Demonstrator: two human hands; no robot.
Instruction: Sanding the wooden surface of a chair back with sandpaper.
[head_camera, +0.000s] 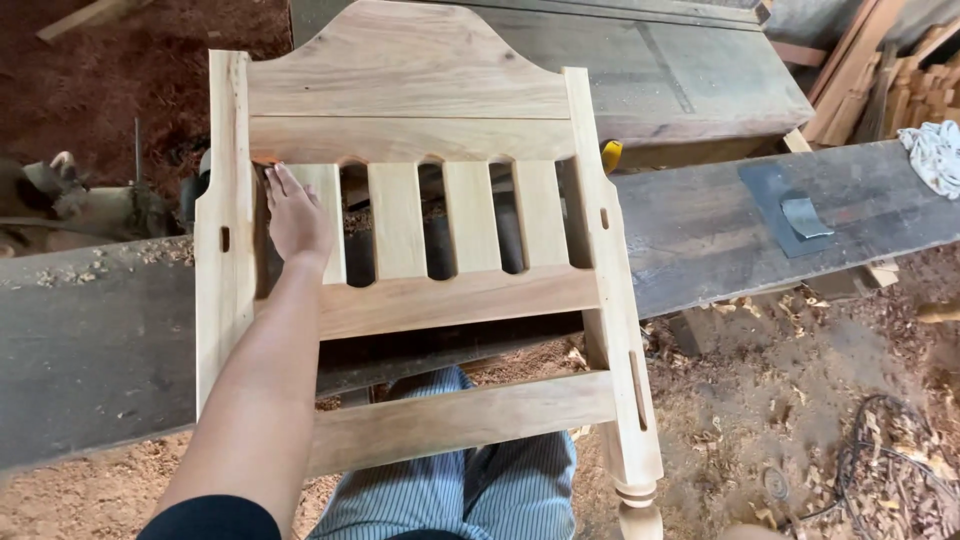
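My striped trousers (470, 490) nearest, w/ the turned leg end (638, 500) of the chair back (420, 270) just beside. My left hand (295, 215) lies flat, fingers together & straight, palm pressed on the leftmost slat (325, 215), gripping nothing. Right hand not seen. Frame leans across the dark bench (720, 225), its arched top rail (400, 75) farthest from me. Grey pad (805, 215) on bench to the right, white rag (935, 155) beyond it. Shavings (760, 400) cover the floor.

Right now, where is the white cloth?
In the head view, the white cloth lies at the far right on the dark plank, right of the grey sandpaper piece, far from the chair back.
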